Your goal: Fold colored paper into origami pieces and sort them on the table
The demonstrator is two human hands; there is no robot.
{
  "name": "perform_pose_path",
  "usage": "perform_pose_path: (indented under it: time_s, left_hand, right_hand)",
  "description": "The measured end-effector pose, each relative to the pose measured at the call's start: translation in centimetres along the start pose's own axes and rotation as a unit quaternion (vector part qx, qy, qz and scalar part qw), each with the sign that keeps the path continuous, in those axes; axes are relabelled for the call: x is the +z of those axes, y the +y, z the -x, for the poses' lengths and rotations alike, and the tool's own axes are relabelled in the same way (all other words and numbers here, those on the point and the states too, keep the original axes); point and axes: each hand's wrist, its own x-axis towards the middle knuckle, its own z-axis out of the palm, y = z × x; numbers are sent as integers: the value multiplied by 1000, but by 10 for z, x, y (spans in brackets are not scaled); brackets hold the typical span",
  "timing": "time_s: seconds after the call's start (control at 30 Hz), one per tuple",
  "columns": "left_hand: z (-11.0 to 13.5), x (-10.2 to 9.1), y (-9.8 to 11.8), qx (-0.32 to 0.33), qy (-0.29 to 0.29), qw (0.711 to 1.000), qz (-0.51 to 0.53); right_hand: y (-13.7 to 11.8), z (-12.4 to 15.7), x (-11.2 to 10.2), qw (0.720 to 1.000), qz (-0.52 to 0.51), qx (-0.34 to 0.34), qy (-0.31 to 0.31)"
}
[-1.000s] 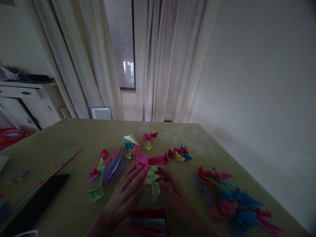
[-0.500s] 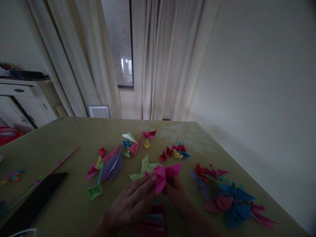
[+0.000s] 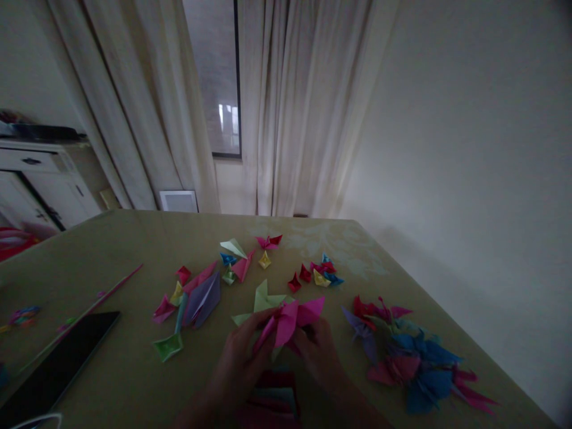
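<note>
Between my hands, above the table, is a bright pink folded-paper pinwheel [image 3: 288,320] with its flaps spread. My left hand [image 3: 241,354] is closed on its left side, thumb and fingers at a flap. On the other side, my right hand [image 3: 318,350] grips the lower right part; some of its fingertips are hidden behind the paper. Just beyond lies a pale green paper pinwheel [image 3: 263,300], partly covered by the pink one. Below my hands sits a stack of coloured paper [image 3: 272,396], red at its edge, partly hidden by my left forearm.
A heap of folded paper figures [image 3: 420,357] lies at the right. Small paper boats [image 3: 320,279] and a purple folded piece [image 3: 201,301] are farther back. At the left are a dark phone or tablet [image 3: 62,366] and a thin pink-green stick [image 3: 102,304]. A wall borders the right.
My left hand has shifted from lying flat over the pinwheel's left side to gripping a flap from the side. The pink paper has turned slightly and its left flap now shows.
</note>
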Motion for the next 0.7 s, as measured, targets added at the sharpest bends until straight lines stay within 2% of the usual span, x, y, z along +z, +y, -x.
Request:
perform_pose_path:
  time_s: [0.13,0.27,0.4,0.53,0.6,0.7]
  left_hand:
    - [-7,-1,5,-112,18,988,103]
    - [-12,-2,4,-172,5,963,207]
    - [-12,0,1,-183,14,964,191]
    - [-13,1,8,-151,19,973,173]
    - [-15,1,12,-150,14,971,183]
    - [-16,1,12,-177,36,968,174]
  right_hand:
    - [11,7,-2,997,29,31,58]
    - [11,11,-4,995,50,73,50]
    - [2,11,-5,996,76,49,18]
    - [-9,9,-3,996,82,10,-20]
    - [-11,7,-2,997,68,6,-25]
    - [-9,5,-2,999,48,5,-10]
